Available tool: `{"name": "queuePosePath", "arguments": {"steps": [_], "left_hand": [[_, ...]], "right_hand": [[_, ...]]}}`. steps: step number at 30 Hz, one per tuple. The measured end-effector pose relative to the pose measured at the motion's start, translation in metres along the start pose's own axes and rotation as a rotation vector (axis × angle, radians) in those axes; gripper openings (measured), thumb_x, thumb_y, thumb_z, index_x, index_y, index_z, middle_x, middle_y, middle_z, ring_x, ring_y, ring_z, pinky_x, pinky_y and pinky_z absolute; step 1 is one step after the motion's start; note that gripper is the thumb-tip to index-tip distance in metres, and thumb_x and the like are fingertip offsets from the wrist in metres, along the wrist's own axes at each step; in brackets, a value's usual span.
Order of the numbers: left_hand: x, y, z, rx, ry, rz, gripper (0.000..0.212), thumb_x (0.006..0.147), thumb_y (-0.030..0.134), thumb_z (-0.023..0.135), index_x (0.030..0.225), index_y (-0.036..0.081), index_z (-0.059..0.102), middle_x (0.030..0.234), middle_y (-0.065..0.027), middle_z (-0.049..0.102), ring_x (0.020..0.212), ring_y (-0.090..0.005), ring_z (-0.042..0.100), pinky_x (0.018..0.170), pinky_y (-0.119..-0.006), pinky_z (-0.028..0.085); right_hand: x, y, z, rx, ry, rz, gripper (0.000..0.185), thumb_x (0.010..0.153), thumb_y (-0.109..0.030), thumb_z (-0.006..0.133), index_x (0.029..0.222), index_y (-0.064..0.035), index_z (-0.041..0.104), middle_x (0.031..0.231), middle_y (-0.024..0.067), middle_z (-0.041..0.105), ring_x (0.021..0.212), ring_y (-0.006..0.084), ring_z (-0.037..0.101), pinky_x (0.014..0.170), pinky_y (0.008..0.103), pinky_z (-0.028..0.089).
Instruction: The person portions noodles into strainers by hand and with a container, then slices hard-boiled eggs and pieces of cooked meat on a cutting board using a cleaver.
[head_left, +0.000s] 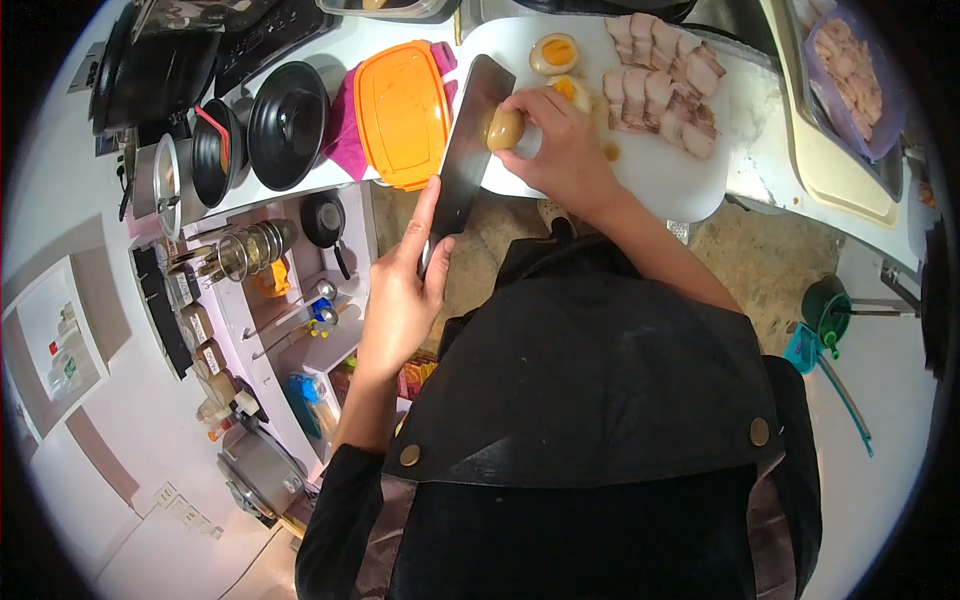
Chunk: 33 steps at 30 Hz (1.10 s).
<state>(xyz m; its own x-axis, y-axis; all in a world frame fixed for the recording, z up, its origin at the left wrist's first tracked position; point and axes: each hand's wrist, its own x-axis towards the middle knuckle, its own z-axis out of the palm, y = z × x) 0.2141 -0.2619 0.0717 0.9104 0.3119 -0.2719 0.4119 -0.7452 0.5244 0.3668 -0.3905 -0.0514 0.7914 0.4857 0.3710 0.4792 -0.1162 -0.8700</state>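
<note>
My left hand (409, 292) is shut on the handle of a broad-bladed kitchen knife (471, 139), its index finger stretched along the spine. The blade slants over the left edge of a white cutting board (667, 187). Between thumb and fingers, my right hand (566, 154) holds a brown-tinted, peeled boiled egg (505, 129) against or close beside the blade's face; whether they touch is unclear. Beyond that hand lie a halved egg (555, 52) with orange yolk and another cut egg (568, 88), partly hidden by the fingers. Two rows of sliced meat (636, 97) lie on the board's right.
An orange-lidded container (401, 112) on a magenta cloth (343, 150) sits left of the board, beside black bowls (289, 124). Right of the board are a cream tray or lid (847, 187) and a purple container of meat pieces (896, 97). Shelves (330, 352) stand below left.
</note>
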Motion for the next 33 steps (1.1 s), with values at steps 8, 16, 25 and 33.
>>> {"name": "queuePosePath", "arguments": {"steps": [8, 16, 25, 33], "left_hand": [[0.001, -0.007, 0.013, 0.011, 0.004, 0.028, 0.064, 0.09, 0.008, 0.059, 0.148, 0.018, 0.032, 0.105, -0.0263, 0.063, 0.057, -0.0196, 0.062, 0.062, -0.032, 0.049], [0.006, -0.009, 0.008, -0.071, 0.028, 0.057, 0.064, 0.089, 0.005, 0.059, 0.146, 0.018, 0.034, 0.115, -0.0256, 0.059, 0.08, -0.0371, 0.067, 0.07, -0.033, 0.05], [0.001, -0.015, 0.007, -0.11, -0.001, -0.012, 0.062, 0.092, 0.008, 0.058, 0.148, 0.018, 0.033, 0.071, -0.0165, 0.061, 0.048, -0.01, 0.043, 0.055, -0.028, 0.044], [0.001, -0.012, 0.011, -0.071, 0.019, 0.028, 0.063, 0.09, 0.005, 0.06, 0.146, 0.017, 0.034, 0.097, -0.027, 0.063, 0.056, -0.0111, 0.039, 0.059, -0.028, 0.046]], "right_hand": [[0.0, -0.004, -0.001, 0.0, -0.016, 0.036, 0.041, 0.064, -0.004, 0.075, 0.1, -0.0046, 0.054, 0.099, 0.0131, 0.057, 0.092, 0.0341, 0.058, 0.079, 0.0406, 0.049], [0.001, -0.009, 0.0, -0.083, -0.009, -0.006, 0.041, 0.067, -0.004, 0.071, 0.103, -0.005, 0.053, 0.102, 0.0139, 0.055, 0.096, 0.0338, 0.057, 0.08, 0.0408, 0.049], [-0.003, -0.015, 0.002, -0.093, -0.011, -0.011, 0.043, 0.068, -0.001, 0.069, 0.108, -0.0036, 0.054, 0.108, 0.0145, 0.054, 0.103, 0.034, 0.055, 0.087, 0.0401, 0.047], [-0.005, -0.017, 0.004, -0.141, -0.01, -0.067, 0.045, 0.067, -0.001, 0.069, 0.109, -0.0015, 0.055, 0.109, 0.0147, 0.053, 0.105, 0.0335, 0.053, 0.09, 0.0395, 0.046]]}}
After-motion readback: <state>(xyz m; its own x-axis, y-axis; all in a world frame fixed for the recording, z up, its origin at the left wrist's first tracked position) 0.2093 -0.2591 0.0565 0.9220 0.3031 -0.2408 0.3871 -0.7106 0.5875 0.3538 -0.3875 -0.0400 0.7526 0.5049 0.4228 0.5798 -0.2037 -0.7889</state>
